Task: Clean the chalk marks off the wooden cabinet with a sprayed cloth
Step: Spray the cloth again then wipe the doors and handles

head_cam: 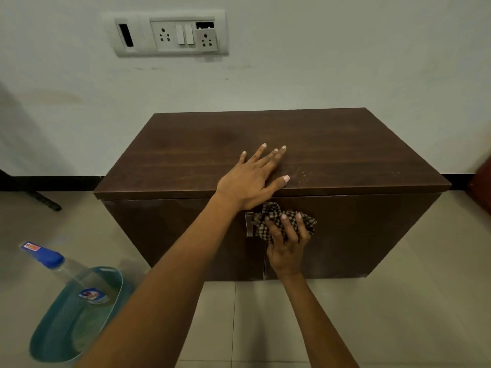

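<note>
cabinet (332, 155) against wall (318, 62), bottle (66, 269) in tub (53, 341) left

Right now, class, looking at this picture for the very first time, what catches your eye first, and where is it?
The dark wooden cabinet fills the centre, standing against a pale wall. The left hand lies flat on its top, while the right hand presses a bunched checked cloth to the front, by the door handle. At lower left a spray bottle lies in a teal basin on the tiled floor.
</note>
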